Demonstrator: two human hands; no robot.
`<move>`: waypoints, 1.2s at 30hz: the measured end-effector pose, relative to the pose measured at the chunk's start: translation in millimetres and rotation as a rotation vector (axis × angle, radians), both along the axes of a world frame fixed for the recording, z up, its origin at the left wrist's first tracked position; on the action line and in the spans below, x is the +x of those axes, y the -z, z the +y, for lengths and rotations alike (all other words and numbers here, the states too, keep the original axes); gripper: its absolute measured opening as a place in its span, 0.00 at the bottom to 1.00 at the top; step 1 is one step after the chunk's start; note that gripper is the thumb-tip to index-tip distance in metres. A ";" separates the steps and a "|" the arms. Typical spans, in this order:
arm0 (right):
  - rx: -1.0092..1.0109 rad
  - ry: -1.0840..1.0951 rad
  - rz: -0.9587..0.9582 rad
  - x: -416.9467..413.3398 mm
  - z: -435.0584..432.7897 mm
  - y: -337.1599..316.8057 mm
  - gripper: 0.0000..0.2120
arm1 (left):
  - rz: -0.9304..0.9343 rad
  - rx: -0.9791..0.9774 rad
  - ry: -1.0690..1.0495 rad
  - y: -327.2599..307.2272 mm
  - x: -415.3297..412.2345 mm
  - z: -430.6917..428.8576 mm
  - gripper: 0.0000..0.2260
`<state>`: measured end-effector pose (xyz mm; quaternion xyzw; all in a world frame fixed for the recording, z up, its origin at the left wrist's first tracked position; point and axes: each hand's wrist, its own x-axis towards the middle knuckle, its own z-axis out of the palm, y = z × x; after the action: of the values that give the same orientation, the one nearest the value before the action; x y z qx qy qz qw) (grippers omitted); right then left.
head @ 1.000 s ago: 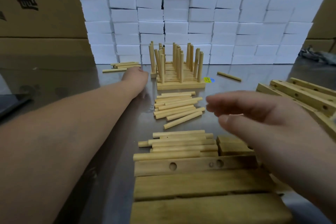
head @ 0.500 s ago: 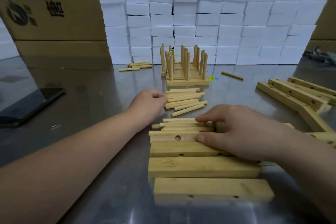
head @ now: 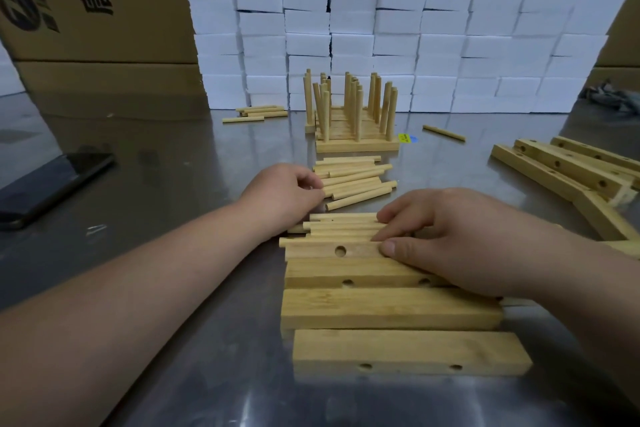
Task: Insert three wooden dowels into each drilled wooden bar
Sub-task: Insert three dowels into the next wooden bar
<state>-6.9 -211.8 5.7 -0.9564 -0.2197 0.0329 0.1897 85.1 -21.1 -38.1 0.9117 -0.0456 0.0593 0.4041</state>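
Observation:
Four drilled wooden bars lie side by side in front of me; the farthest drilled bar (head: 332, 251) shows a round hole on top. My right hand (head: 450, 239) lies over its right part, thumb on the bar, fingertips at its far edge on the near dowels (head: 343, 227). Beyond them is a loose dowel pile (head: 356, 180). My left hand (head: 285, 191) is at the pile's left end, its curled fingers pinching a dowel's end. Finished bars with upright dowels (head: 356, 146) stand farther back.
More drilled bars (head: 561, 166) lie stacked at the right. A black phone (head: 52, 187) lies at the left on the metal table (head: 194, 163). A few dowels (head: 256, 113) and a single dowel (head: 443, 133) lie near the white block wall (head: 415, 28). A cardboard box (head: 93, 0) stands back left.
My left hand drew back from beside the finished bars to the dowel pile. My right hand came down from the air onto the farthest bar and near dowels.

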 end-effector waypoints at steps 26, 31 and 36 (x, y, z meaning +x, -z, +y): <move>-0.004 -0.035 0.021 -12.6 8.9 -4.8 0.19 | -0.141 -0.182 -0.014 2.6 0.2 4.7 0.06; 0.014 -0.015 0.025 -12.1 7.1 -4.5 0.19 | -0.219 -0.277 0.001 1.5 -0.2 5.8 0.06; 0.070 -0.036 -0.013 -12.5 7.7 -4.2 0.12 | -0.268 -0.337 0.008 0.2 -2.9 5.2 0.07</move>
<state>-19.5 -204.1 9.9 -0.9452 -0.2390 0.0223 0.2211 82.3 -15.9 -38.3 0.8150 -0.0917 0.1852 0.5413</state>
